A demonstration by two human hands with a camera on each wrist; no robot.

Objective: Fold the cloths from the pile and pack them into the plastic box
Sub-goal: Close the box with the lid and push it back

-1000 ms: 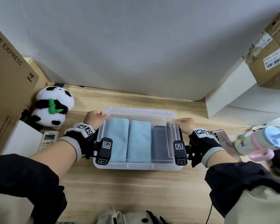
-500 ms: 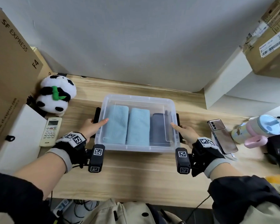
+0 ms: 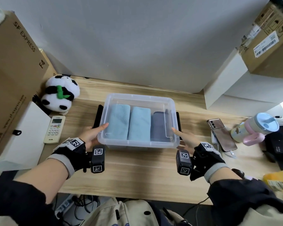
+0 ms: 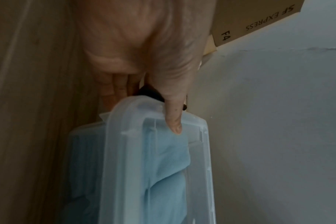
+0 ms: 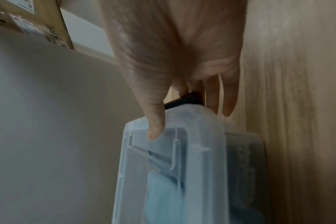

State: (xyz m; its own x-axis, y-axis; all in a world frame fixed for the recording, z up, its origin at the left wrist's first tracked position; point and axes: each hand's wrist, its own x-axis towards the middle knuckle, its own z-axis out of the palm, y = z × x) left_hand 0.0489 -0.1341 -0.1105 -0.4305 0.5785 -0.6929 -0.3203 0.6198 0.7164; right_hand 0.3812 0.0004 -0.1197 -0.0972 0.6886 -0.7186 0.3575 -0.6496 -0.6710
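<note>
The clear plastic box sits mid-table with its see-through lid on. Inside lie two folded light blue cloths and a grey cloth, side by side. My left hand holds the box's near left corner, and my right hand holds the near right corner. In the left wrist view the thumb lies on the lid with the fingers under the rim. The right wrist view shows the same pinch, thumb on the lid. Black latches stick out at both sides.
A panda plush, a remote and a big cardboard box stand left. Right of the box lie a phone, a pastel cup and a black device. White boxes stand back right.
Both hands slid from the middle of the box's sides back to its near corners. Their thumbs now lie on the lid. The head view pulled back.
</note>
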